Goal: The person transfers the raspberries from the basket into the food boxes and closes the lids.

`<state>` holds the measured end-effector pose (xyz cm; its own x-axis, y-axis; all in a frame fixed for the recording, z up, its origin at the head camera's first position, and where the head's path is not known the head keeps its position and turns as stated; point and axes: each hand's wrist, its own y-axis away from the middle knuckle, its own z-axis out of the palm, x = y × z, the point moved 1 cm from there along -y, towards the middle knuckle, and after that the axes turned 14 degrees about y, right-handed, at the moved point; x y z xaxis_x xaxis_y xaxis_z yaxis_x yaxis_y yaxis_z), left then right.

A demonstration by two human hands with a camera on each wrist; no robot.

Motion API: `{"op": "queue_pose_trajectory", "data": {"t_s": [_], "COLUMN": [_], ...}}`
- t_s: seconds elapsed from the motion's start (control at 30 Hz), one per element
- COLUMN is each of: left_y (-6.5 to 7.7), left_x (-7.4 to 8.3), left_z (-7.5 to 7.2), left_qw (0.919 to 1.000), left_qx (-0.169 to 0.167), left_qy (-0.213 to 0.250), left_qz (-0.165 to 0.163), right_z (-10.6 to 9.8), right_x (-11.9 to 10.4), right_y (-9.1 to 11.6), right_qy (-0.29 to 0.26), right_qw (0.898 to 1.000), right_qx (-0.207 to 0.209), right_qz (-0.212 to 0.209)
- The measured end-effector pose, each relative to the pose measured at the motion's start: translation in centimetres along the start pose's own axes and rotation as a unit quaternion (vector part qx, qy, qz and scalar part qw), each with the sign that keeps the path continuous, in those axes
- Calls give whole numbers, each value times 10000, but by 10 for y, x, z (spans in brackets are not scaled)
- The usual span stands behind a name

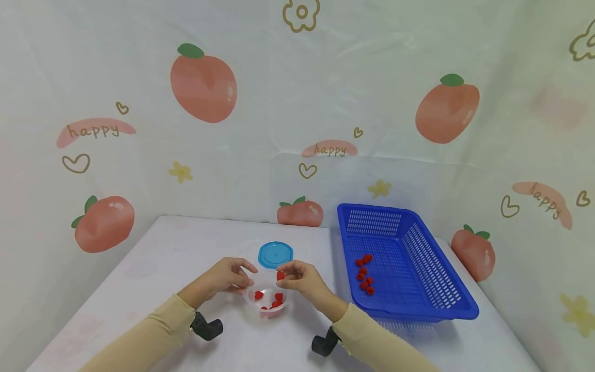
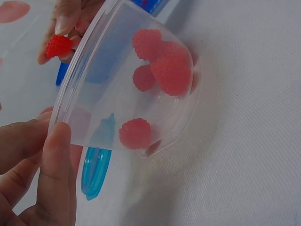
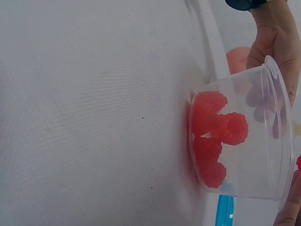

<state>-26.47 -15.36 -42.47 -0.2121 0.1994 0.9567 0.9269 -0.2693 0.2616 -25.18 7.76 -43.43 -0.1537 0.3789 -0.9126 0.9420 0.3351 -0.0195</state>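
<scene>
A clear plastic container [image 2: 108, 52] stands on the white table, with several red raspberries [image 2: 171, 70] at its bottom. My left hand [image 1: 225, 276] holds the container's rim from the left, fingertips at the edge. Over the opposite side of the rim, my right hand [image 1: 304, 281] pinches a single raspberry [image 2: 59, 46] between thumb and fingers. That raspberry is above the container's opening in the head view; only a sliver of it appears at the edge of the right wrist view.
A blue lid [image 1: 275, 254] lies on the table just behind the container. To the right is a large blue plastic basket [image 1: 427, 248] with several more raspberries [image 1: 362, 274] along its left side. A fruit-patterned cloth [image 1: 251, 170] hangs behind the table.
</scene>
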Motion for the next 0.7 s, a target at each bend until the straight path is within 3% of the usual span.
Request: {"op": "queue_pose_trajectory", "data": {"t_s": [0.43, 0.7], "left_y": [1, -1], "left_x": [1, 0], "left_z": [2, 2], "left_qw": [9998, 9999], "left_qx": [186, 128], "left_qy": [-51, -35], "left_qz": [-53, -48], "right_z": [0, -1], "right_x": [0, 0], "right_y": [2, 1], "right_qy": [76, 77], "right_qw": [10000, 9999], "right_qx": [-53, -76], "right_qz": [-27, -26]}}
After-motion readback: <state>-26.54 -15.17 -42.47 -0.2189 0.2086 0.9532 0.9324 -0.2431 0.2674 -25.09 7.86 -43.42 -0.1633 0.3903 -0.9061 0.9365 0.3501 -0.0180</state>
